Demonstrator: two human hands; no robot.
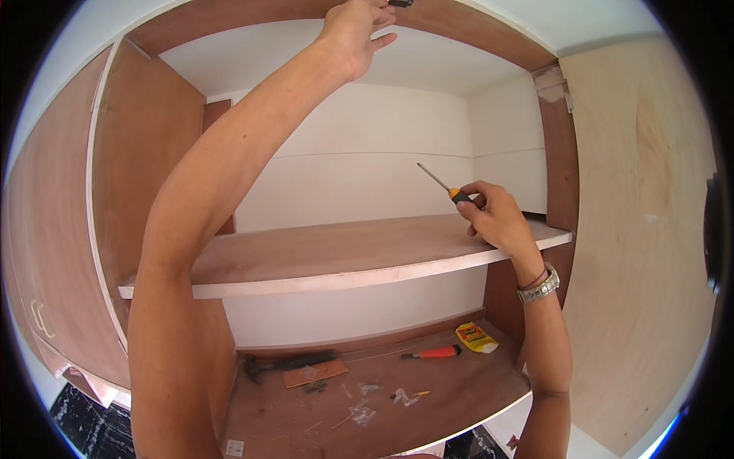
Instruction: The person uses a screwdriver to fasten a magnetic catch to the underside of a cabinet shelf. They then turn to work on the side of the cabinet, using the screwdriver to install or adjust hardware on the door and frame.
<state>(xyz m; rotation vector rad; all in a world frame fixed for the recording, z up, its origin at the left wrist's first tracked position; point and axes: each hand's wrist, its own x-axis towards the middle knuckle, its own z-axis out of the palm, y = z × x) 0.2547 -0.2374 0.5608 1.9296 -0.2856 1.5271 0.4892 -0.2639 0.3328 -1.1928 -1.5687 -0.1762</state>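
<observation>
My left hand (pixel 358 32) is raised to the cabinet's top rail, its thumb stretched out. Its fingers close on a small dark piece (pixel 401 3) at the upper edge of the view, which cuts part of both off. My right hand (pixel 495 220) is closed round the black and yellow handle of a screwdriver (pixel 439 179). The screwdriver's shaft points up and to the left, in front of the pale back wall. This hand is over the right end of the middle shelf (pixel 344 249).
On the lower shelf (pixel 451 413) are a claw hammer (pixel 294 362), a flat wood piece (pixel 315 373), a red-handled tool (pixel 436 353), a yellow packet (pixel 477 337) and plastic scraps (pixel 363 415). An open wooden door (pixel 634 229) stands at right; a closed one (pixel 57 222) is at left.
</observation>
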